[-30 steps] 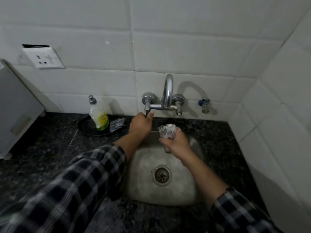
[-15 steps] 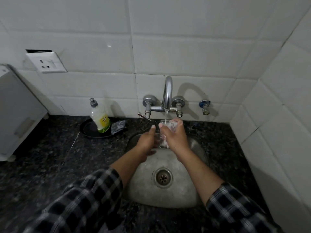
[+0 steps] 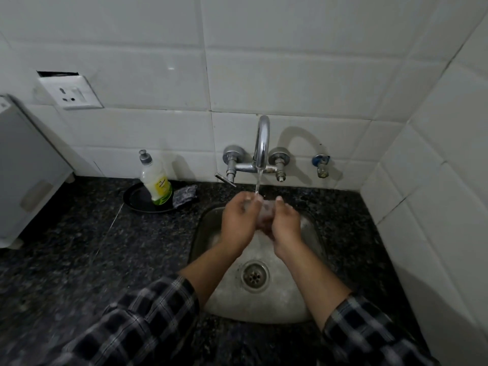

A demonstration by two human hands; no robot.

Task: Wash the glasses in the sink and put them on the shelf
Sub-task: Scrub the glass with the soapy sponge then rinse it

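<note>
A white tiled wall (image 3: 290, 83) rises behind a dark speckled desk (image 3: 79, 247). A pale box-like appliance (image 3: 29, 167) stands at the desk's far left. The steel sink (image 3: 264, 305) is sunk into the desk, with its drain (image 3: 254, 273) near the middle. Two forearms in plaid sleeves reach over the basin.

The left grip (image 3: 237, 220) and right grip (image 3: 286, 223) are both curled round the glass (image 3: 265, 211), grasping it from either side above the back of the sink. The glass is small, clear and pale. Most of it is hidden by fingers and the rest is blurred, so any print on it cannot be read.

The chrome tap (image 3: 262, 143) on the wall is running, and its thin stream (image 3: 257, 183) falls onto the glass's top. To the left, a black dish (image 3: 137, 200) holds a soap bottle (image 3: 155, 180), with a dark scrubber (image 3: 184, 194) just beside it. A socket (image 3: 70, 92) sits higher on the wall.
</note>
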